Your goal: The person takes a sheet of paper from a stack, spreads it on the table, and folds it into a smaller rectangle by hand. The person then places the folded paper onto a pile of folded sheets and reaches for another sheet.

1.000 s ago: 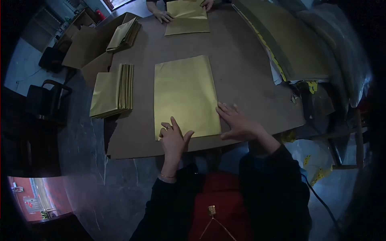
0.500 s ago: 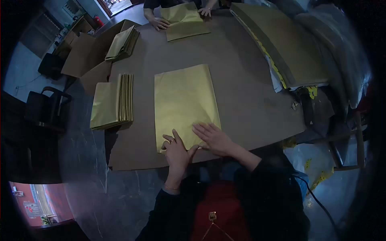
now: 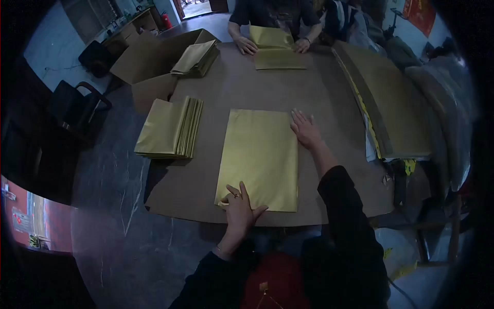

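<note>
A flat sheet of gold paper (image 3: 261,154) lies in front of me on the cardboard-covered table (image 3: 339,190). My left hand (image 3: 240,210) rests on its near left part, fingers spread and thumb stuck out to the side; a ring shows on one finger. At the sheet's far right corner is my right hand (image 3: 307,131), its fingers stretched out, at the right edge of the paper. Whether the sheet is one layer or several, I cannot tell.
To the left stands a stack of folded gold paper (image 3: 172,129), with a smaller stack (image 3: 195,57) beyond it beside an open cardboard box (image 3: 149,62). Across the table a person (image 3: 275,13) handles another gold sheet (image 3: 278,56). A large cardboard-topped pile (image 3: 386,98) sits on the right.
My right hand has moved from the sheet's near edge up to its far right corner. My left hand stays near the lower left. The view has shifted, showing more of the person opposite.
</note>
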Demonstrator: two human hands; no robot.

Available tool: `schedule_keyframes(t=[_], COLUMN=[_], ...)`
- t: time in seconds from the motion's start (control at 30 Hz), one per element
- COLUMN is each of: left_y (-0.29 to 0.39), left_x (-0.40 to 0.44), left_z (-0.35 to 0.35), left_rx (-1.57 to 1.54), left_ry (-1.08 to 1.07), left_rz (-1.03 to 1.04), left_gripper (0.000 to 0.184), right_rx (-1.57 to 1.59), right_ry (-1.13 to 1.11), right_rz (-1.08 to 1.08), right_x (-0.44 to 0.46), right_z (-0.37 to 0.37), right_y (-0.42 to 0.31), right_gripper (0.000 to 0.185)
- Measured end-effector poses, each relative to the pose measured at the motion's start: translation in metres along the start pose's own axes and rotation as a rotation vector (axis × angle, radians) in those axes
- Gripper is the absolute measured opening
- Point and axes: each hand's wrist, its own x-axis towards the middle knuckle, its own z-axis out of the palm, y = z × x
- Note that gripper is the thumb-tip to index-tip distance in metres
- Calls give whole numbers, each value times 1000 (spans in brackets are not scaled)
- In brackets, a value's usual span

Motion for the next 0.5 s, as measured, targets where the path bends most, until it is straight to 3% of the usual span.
schedule_keyframes(t=[0.1,0.17,0.2,0.23,0.3,0.37,0.43,0.5], left_y=[-12,-32,-40,-50,-65,-68,-71,-79], left_x=[-6,-5,-4,-1,9,11,19,27], left_z=[-1,1,4,4,-1,-4,-1,12], left_rx=[-172,-384,-541,-544,-587,-618,-747,-871], left_ry=[95,123,263,270,36,117,-12,-90], left_rz=[0,48,-33,-51,-327,-323,-348,-364], left_gripper=[90,74,59,59,55,53,57,48], right_rx=[-54,31,111,189,250,167,80,55], right_ry=[-32,122,181,236,155,107,64,101], right_rz=[-16,-109,-129,-145,-176,-248,-293,-425], right_x=[-3,-22,-38,-60,-101,-138,-156,-163], right_z=[-7,-4,-3,-12,-30,-38,-39,-38], right_y=[0,-4,-12,-22,-40,-49,-45,-35], right_gripper=[54,51,50,49,44,42,40,40])
